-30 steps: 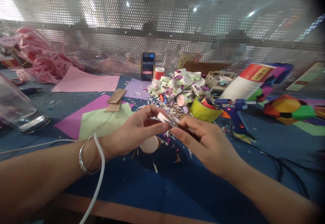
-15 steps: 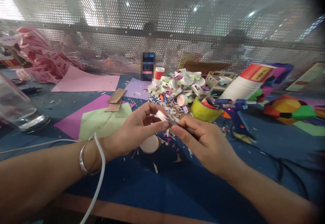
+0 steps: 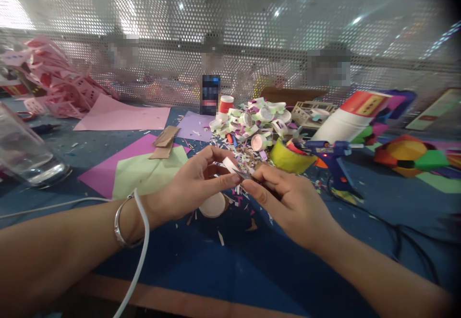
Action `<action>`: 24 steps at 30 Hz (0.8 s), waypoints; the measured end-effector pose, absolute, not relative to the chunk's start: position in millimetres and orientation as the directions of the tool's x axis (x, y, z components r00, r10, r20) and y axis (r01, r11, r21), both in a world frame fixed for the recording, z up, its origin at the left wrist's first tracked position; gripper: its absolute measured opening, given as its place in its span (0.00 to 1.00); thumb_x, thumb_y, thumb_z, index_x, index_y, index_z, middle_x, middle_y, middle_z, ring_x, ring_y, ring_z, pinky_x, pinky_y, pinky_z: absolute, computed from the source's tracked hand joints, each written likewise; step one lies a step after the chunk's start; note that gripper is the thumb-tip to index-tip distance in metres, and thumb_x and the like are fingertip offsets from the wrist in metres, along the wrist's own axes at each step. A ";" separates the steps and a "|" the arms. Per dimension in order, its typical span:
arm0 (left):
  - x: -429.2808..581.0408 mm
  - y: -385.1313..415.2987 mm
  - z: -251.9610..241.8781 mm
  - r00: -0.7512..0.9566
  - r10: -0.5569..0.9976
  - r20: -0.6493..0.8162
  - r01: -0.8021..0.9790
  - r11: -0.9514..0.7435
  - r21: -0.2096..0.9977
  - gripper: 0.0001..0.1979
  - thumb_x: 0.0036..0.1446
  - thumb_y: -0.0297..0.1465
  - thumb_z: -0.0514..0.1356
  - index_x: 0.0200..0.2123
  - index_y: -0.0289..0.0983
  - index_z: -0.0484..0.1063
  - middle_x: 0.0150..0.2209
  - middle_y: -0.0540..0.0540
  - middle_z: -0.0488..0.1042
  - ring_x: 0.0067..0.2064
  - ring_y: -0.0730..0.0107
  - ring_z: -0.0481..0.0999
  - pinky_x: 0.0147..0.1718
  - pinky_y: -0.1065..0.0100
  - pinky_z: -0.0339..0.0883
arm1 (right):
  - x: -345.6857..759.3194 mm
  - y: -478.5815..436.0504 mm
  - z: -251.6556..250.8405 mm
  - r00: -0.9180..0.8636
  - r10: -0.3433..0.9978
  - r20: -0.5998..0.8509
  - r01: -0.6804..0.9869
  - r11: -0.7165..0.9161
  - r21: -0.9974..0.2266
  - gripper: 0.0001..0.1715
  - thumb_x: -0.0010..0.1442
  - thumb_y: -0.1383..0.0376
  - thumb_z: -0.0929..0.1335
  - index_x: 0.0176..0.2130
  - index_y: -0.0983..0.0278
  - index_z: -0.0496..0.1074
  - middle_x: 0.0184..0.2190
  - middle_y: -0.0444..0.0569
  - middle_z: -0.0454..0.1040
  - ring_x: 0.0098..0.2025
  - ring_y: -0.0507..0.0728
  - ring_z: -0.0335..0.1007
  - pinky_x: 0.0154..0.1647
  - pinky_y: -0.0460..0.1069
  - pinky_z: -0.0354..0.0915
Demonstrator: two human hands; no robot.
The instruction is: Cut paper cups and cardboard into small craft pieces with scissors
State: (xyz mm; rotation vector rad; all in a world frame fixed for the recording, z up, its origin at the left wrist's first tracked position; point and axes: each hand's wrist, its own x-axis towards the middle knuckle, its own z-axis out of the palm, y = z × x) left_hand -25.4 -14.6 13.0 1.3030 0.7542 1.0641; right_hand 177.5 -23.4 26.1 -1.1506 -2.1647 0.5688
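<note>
Along the near edge of the blue table (image 3: pixel 230 272), a white cord (image 3: pixel 140 255) crosses the left wrist and hangs down. Past that edge, near the middle of the table, a pale disc (image 3: pixel 211 206) lies flat below the left hand (image 3: pixel 196 178), with paper scraps (image 3: pixel 238 198) beside it.

The 2 hands meet above the table. The left pinches a small white piece (image 3: pixel 229 165) between thumb and fingers; the right hand (image 3: pixel 288 195) grips a thin metal blade (image 3: pixel 245 174), its tip at the piece's lower end. Whether this is scissors or a knife, I cannot tell.

The piece looks like stiff paper or card: probably very light, springy, dry enough not to slip, yet easily creased. It is best held by its rim with a soft pinch, fingertips clear of the blade, since squeezing the middle could buckle it.

Farther off, a glue gun (image 3: pixel 333 157) stands toward the right edge, and a heap of small white rings (image 3: pixel 261 121) sits toward the far edge, before a mesh screen (image 3: pixel 162 63).
</note>
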 end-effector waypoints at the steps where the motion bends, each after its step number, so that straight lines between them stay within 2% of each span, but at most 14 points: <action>1: -25.5 -14.3 12.2 0.366 0.922 0.128 -0.189 -0.062 0.980 0.17 0.56 0.32 0.68 0.47 0.36 0.67 0.42 0.45 0.72 0.43 0.64 0.75 0.43 0.61 0.68 | 177.5 -23.6 26.3 -0.431 0.846 0.315 0.579 0.527 -0.622 0.22 0.68 0.53 0.65 0.27 0.62 0.63 0.18 0.38 0.60 0.21 0.49 0.54 0.23 0.47 0.51; 8: -27.0 -15.2 10.5 0.345 0.923 0.170 -0.139 -0.128 0.982 0.19 0.56 0.35 0.68 0.47 0.36 0.67 0.44 0.43 0.73 0.42 0.64 0.76 0.40 0.62 0.70 | 176.3 -26.2 27.4 -0.422 0.849 0.318 0.566 0.521 -0.639 0.22 0.69 0.54 0.65 0.26 0.61 0.62 0.18 0.38 0.59 0.21 0.49 0.54 0.22 0.47 0.51; 16: -25.6 -17.9 12.5 0.299 0.937 0.182 -0.126 -0.150 0.981 0.19 0.56 0.34 0.68 0.47 0.36 0.65 0.45 0.42 0.73 0.42 0.65 0.76 0.39 0.62 0.70 | 175.9 -27.1 26.7 -0.416 0.847 0.332 0.559 0.526 -0.642 0.22 0.68 0.54 0.65 0.26 0.61 0.63 0.18 0.39 0.60 0.21 0.49 0.54 0.23 0.47 0.52; 24: -26.5 -16.0 11.1 0.297 0.942 0.155 -0.093 -0.133 0.987 0.19 0.55 0.37 0.69 0.44 0.36 0.66 0.40 0.45 0.74 0.38 0.67 0.75 0.38 0.63 0.69 | 174.4 -24.6 25.3 -0.415 0.858 0.302 0.560 0.503 -0.658 0.22 0.68 0.52 0.65 0.27 0.61 0.63 0.18 0.38 0.59 0.20 0.49 0.54 0.22 0.47 0.51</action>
